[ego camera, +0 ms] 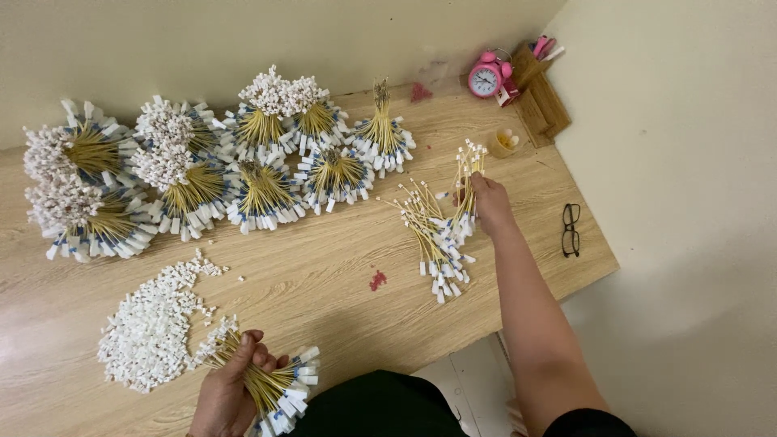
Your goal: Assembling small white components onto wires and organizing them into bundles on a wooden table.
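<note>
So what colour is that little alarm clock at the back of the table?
The alarm clock is pink with a white face, seen in the head view, the only one.

Soft even light, sharp, slight wide-angle distortion

Your near-left wire bundle [271,384]: thin yellow wires w/ white connectors on both ends, lying tilted at the table's near edge, gripped mid-length. Your far-right small bunch [466,190] stands nearly upright, white tips up, just beside the loose wire pile [433,239] fanned flat.
</note>
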